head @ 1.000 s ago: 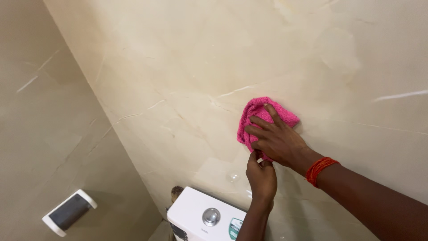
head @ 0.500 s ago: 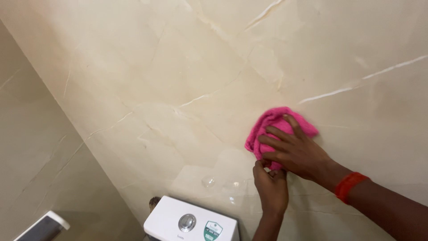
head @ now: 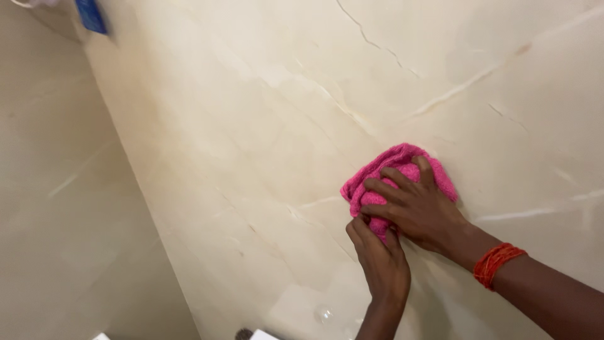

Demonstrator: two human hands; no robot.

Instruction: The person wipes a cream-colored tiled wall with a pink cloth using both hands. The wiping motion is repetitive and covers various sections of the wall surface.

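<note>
At eleven o'clock in the top corner we see a small blue object (head: 92,16), too cropped to identify, where the side wall (head: 56,189) meets the cream marble-look wall tile (head: 251,94). Moving right, our left hand (head: 380,264) comes up from six o'clock with its fingertips pinching the lower edge of the pink terry cloth (head: 387,173), which sits bunched flat against the tile just right of centre. At three o'clock from it, our right hand (head: 418,208) lies over the cloth with fingers spread and pressed down; a red thread band (head: 497,264) circles that wrist. To wipe well here, we judge it best to keep the palm flat, hold the loose edge tucked so the cloth does not fold, and press evenly across the veined surface
</note>
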